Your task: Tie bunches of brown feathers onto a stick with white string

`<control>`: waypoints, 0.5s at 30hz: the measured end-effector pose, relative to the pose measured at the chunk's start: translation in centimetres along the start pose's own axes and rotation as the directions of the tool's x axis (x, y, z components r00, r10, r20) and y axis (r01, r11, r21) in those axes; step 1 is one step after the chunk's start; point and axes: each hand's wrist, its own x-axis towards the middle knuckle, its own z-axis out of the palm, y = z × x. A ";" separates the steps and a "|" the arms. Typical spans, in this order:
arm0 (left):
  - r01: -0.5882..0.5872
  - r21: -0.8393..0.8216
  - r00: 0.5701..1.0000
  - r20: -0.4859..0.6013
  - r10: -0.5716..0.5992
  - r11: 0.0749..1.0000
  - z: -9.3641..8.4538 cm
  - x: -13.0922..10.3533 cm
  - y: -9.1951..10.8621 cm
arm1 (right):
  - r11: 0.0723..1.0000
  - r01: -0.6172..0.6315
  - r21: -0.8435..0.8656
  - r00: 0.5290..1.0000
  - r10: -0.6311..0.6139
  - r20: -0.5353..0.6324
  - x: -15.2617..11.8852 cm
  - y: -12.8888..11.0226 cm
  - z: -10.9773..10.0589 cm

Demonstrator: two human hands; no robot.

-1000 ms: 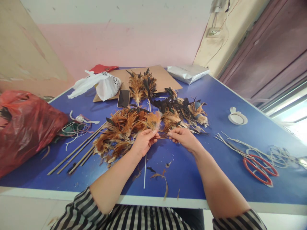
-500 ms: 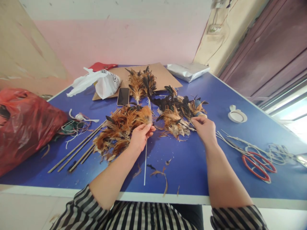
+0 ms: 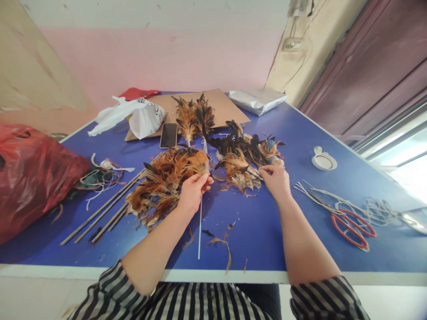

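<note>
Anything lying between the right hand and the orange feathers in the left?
Yes: the tan-and-black feather pile lies on the blue table between the right hand and the orange feathers pinched in the left hand.

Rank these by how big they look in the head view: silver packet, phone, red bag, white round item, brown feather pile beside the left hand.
1. Red bag, though cut off by the frame
2. Brown feather pile
3. Silver packet
Phone and white round item come last, too alike to rank.
</note>
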 end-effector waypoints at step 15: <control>0.038 0.052 0.999 0.024 -0.039 0.998 0.2 -0.3 -0.6 | 0.970 0.208 -0.123 0.978 -0.210 -0.001 0.1 -3.2 2.6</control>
